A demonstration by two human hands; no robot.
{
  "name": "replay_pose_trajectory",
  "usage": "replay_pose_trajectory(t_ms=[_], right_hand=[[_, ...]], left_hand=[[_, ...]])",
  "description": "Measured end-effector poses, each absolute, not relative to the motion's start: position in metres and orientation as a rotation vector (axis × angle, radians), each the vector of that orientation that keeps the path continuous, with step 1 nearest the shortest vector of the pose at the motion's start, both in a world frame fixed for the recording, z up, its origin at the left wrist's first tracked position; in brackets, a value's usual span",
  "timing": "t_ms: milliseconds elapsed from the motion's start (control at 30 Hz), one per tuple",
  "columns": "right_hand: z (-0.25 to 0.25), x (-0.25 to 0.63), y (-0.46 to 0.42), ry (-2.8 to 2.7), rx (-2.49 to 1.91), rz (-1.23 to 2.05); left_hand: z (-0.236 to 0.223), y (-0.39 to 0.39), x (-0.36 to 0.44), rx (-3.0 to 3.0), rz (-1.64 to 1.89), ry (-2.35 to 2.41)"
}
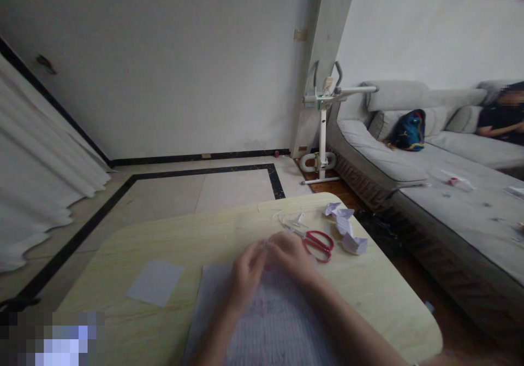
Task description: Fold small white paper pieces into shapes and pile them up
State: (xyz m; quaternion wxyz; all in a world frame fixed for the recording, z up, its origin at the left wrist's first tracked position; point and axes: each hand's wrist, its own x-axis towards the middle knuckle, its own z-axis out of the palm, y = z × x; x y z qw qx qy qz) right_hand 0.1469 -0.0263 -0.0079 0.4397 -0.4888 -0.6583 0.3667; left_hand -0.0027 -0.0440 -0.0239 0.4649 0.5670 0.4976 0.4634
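Observation:
My left hand (246, 270) and my right hand (293, 257) meet over the table, fingertips pinched together. Between them shows a small pale bit of paper (266, 242), mostly hidden by the fingers and blurred. Under both hands and forearms lies a large lined sheet with writing (266, 317). Just beyond my right hand rest scissors with red handles (320, 246), their blades partly behind thin white paper scraps (298, 219). Several folded white paper shapes (344, 226) stand in a row to the right of the scissors. A square white paper (156, 282) lies flat to the left.
The light wooden table (196, 240) has rounded corners. Beyond its right edge is a grey sofa (462, 218) with a blue backpack (410, 130) and a seated person (505, 117). White exercise equipment (323, 136) stands by the wall. A white curtain (36, 175) hangs at left.

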Motion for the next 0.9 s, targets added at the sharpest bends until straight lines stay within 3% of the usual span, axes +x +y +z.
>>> replay_pose_trajectory(t_ms=[167, 400, 900], right_hand=[[-0.014, 0.144, -0.029, -1.746, -1.261, 0.634], [-0.016, 0.138, -0.033, -1.843, -1.313, 0.498], [-0.008, 0.13, -0.04, -1.82, -1.451, 0.623]], left_hand=[[-0.033, -0.044, -0.003, 1.52, 1.195, 1.324], [-0.031, -0.049, -0.001, 1.685, 1.221, 1.378], [-0.022, -0.053, -0.001, 1.701, 1.201, 1.528]])
